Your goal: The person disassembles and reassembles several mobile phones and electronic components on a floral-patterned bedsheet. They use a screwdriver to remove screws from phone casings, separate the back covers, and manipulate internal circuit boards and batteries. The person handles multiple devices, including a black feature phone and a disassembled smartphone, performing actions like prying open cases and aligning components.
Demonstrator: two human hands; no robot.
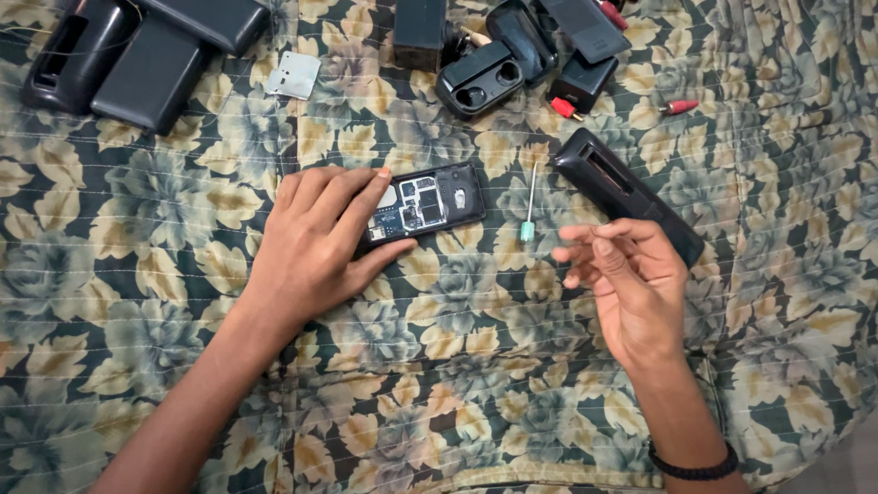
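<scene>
— Where's the opened phone?

— In the middle of the flowered quilt, back cover off, circuit board facing up. The left hand grips its left end — fingers over the top edge, thumb along the near edge.

— And the right hand?

— Lifted just off the cloth, to the right and a little nearer, fingers loosely curled and gripping nothing. A small screwdriver with a teal handle lies between the phone and that hand, apart from both.

— What else lies about?

— A long black casing just beyond the right hand, a small metal plate far left, an open black earbud case at the far edge, more black housings in the far-left corner.

— What could go wrong?

— I'd say the bare board is the risk: fingertips pressing it could smear or bend something. And any small screw dropped on that busy, soft pattern would be hard to find.
</scene>
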